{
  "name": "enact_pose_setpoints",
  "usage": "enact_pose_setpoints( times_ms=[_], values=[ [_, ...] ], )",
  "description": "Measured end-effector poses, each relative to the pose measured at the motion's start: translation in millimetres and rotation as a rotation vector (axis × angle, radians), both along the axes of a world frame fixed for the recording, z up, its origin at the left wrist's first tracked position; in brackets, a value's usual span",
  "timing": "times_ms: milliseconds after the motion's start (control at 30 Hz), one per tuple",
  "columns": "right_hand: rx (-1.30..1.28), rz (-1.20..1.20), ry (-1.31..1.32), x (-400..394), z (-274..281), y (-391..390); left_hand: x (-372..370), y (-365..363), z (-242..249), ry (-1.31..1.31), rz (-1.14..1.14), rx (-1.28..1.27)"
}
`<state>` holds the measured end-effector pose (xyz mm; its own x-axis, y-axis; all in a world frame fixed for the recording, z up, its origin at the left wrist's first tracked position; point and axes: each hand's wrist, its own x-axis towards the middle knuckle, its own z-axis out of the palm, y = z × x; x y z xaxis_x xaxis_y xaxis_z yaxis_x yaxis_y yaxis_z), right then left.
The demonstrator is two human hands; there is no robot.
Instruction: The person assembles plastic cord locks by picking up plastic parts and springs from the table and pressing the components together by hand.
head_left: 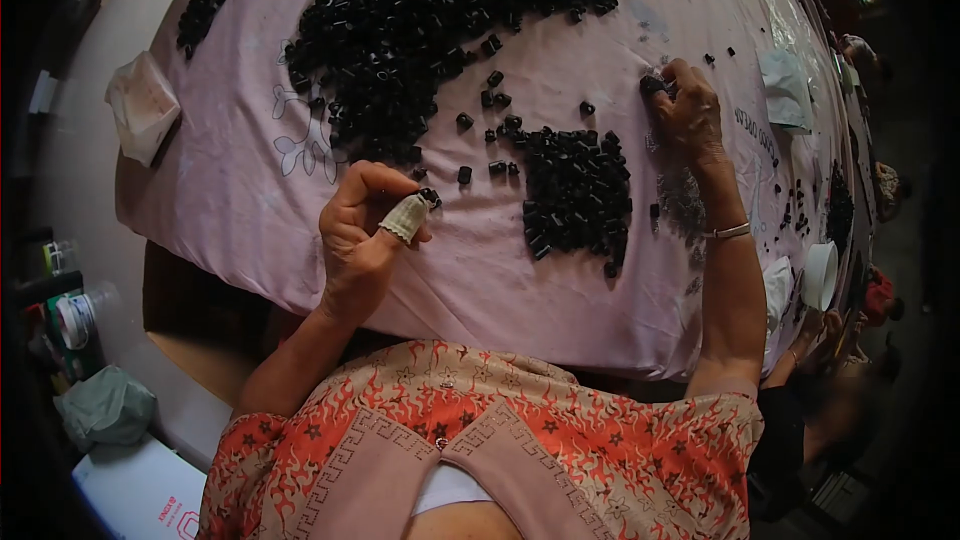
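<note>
Between the fingertips of my left hand [362, 225] is a small black part [430, 197]; a pale ribbed finger cover [404, 217] sits on one finger. My right hand [690, 115] is at the right of the cloth, its curled fingers against a small black piece [654, 85]. A large heap of black parts [400, 30] spreads over the pink cloth [450, 270] beyond my left hand. Between my two hands lies a smaller, roughly rectangular group of black parts [577, 195], with several loose ones near it.
A white paper container [142, 108] stands at the left, near a small black pile [204, 15]. On the right are a pale packet [786, 90] and a white round lid or cup [820, 276]. Another person's arm [808, 340] reaches in at lower right.
</note>
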<state>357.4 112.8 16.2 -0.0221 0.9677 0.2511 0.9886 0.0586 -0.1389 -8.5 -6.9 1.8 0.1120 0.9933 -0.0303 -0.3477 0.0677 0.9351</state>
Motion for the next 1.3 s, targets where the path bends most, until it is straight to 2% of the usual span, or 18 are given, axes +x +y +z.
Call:
enact_pose_setpoints(
  times_ms=[33,100,167,300,367,467,733,800,1000,1100,1167,1233,1300],
  values=[
    [-0.024,0.038,0.113,1.1,2.1,1.9,0.5,0.5,1.7,0.007,-0.007,-0.003],
    [0.035,0.095,0.168,-2.0,6.7,0.0,0.8,0.8,1.6,0.015,-0.013,-0.008],
    [-0.058,-0.007,0.274,-3.7,11.8,0.4,0.1,1.9,0.1,-0.009,-0.029,0.001],
    [-0.135,-0.032,0.415,-3.5,18.6,0.9,0.7,2.9,2.3,-0.011,-0.029,-0.022],
    [-0.347,-0.138,0.883,-20.4,33.0,-3.7,0.4,3.2,2.8,-0.011,-0.042,-0.029],
    [-0.382,-0.016,0.974,-47.5,42.6,-10.3,-0.7,3.3,3.4,0.006,-0.061,-0.043],
    [-0.460,0.077,1.093,-108.6,39.5,-13.1,1.5,4.3,2.7,0.011,-0.036,-0.046],
    [-0.510,0.155,1.268,-108.3,36.0,-7.0,2.1,4.5,3.1,0.012,-0.038,-0.032],
    [-0.406,0.309,1.139,-113.1,41.7,-11.7,1.9,5.2,3.3,0.014,-0.042,-0.029],
    [-0.293,0.275,1.221,-104.1,46.1,-19.6,0.7,5.7,5.3,0.023,-0.058,-0.059],
    [-0.213,0.264,1.119,-88.6,38.1,-21.6,0.0,5.7,5.0,0.006,-0.057,-0.068],
    [-0.078,0.204,0.551,-82.6,33.5,-22.1,-0.2,5.8,4.9,-0.010,-0.052,-0.078],
    [-0.022,0.172,0.504,-86.6,29.7,-36.7,-0.4,5.7,4.1,-0.012,-0.058,-0.057]
  ],
)
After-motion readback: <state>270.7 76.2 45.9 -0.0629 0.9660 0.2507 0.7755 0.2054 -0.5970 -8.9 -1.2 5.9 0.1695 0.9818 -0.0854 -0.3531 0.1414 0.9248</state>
